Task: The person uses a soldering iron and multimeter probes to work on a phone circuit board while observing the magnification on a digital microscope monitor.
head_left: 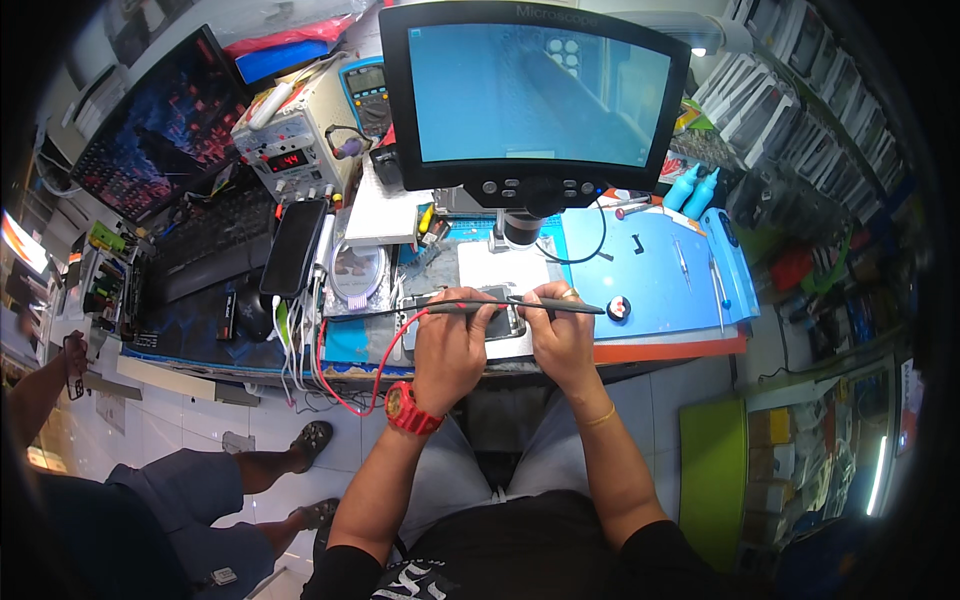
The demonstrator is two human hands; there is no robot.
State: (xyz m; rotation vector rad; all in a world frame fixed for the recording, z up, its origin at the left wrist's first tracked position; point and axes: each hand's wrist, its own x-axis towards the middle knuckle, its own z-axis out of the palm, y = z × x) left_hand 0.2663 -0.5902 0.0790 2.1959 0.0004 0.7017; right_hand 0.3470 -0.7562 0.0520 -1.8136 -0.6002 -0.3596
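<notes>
My left hand [450, 345] is closed around a test probe [447, 308] whose red lead [384, 360] loops down to the left. In my right hand [560, 342] is pinched a black test probe [580, 307], its blunt end pointing right. Both hands are close together over an opened phone [408, 338] lying on the bench, largely covered by my fingers. The probe tips are too small to make out. A microscope with a screen [530, 95] stands just beyond, its lens [520, 228] above a white patch of the work surface.
At the left are a power supply [290, 150], a multimeter [368, 92], a black phone [294, 250], a keyboard [215, 225] and a monitor [160, 120]. A blue mat [640, 270] at the right holds tweezers [682, 262]. Blue bottles [690, 190] stand behind. Another person's legs [200, 495] show lower left.
</notes>
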